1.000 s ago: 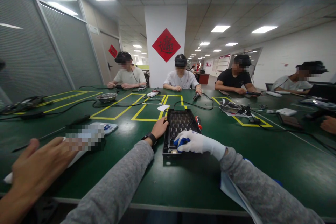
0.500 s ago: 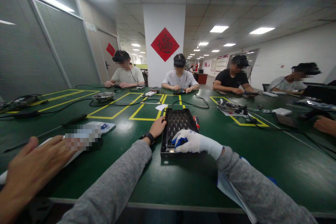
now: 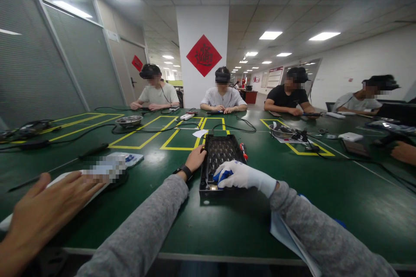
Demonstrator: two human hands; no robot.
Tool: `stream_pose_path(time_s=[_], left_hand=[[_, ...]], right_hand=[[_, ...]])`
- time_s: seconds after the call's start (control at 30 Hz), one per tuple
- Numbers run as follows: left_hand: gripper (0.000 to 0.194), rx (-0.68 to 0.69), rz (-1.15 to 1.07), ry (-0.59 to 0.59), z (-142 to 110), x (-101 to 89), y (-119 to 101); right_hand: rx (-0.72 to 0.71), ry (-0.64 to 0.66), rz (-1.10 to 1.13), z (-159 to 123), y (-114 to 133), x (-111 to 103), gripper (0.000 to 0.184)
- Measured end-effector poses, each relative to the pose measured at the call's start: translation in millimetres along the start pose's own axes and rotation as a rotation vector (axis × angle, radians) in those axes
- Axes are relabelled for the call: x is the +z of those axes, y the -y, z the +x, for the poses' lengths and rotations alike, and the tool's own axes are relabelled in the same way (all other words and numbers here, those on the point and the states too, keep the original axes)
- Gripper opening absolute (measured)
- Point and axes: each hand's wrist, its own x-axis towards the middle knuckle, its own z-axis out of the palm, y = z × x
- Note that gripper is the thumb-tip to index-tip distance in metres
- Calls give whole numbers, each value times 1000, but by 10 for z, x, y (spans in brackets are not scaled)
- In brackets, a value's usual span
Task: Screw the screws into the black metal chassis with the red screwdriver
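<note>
The black tray [image 3: 208, 192] lies flat on the green surface [image 3: 175, 233] directly ahead of us, its long sides running from near to far, with rows of small shiny parts [image 3: 222, 150] inside, too small to identify. Our bare left grip [image 3: 196, 159] is at the left wall; we cannot make out whether its fingers pinch the wall or only rest against it. Our gloved right grip [image 3: 238, 173] reaches into the near end, fingers bent and gathered beside a small pale block [image 3: 213, 188]; the glove hides what, if anything, they pinch. For good control, we judge it best to brace the left wall firmly, limit the right fingertips to small movements, and sight the block from the left, where it is uncovered. Excess force could slide the tray or disturb the rows. A red-handled tool [image 3: 243, 151] lies just beside the right wall and limits elbow room there. A white paper slip [image 3: 199, 133] lies near the far left corner, and a black cable [image 3: 250, 130] crosses beyond the far end. A loose pale cloth [image 3: 286, 233] hangs below our right forearm and could snag. Another person's hand [image 3: 61, 190] occupies the near left, well apart from the tray.
</note>
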Motion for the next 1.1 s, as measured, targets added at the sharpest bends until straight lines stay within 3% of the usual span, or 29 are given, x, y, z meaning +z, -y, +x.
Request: stream_pose_path(time_s=[0.17,0.5,0.7,0.9,1.1], left_hand=[[47,1,-6,2,3,4,5],[47,28,-41,-4,-14,16,-10],[59,-27,-71,-31,-39,16,5],[45,-22,-42,-7,-32,4,5],[44,57,-64,-6,-42,-8,-27]], right_hand=[[28,15,-14,8,-55,-5,37],[-204,-14,-195,55,-63,10,21],[-108,-13,-120,35,-54,14,31],[8,26,1,-2,2,2,39],[-36,-13,-80,11,-53,13,36]])
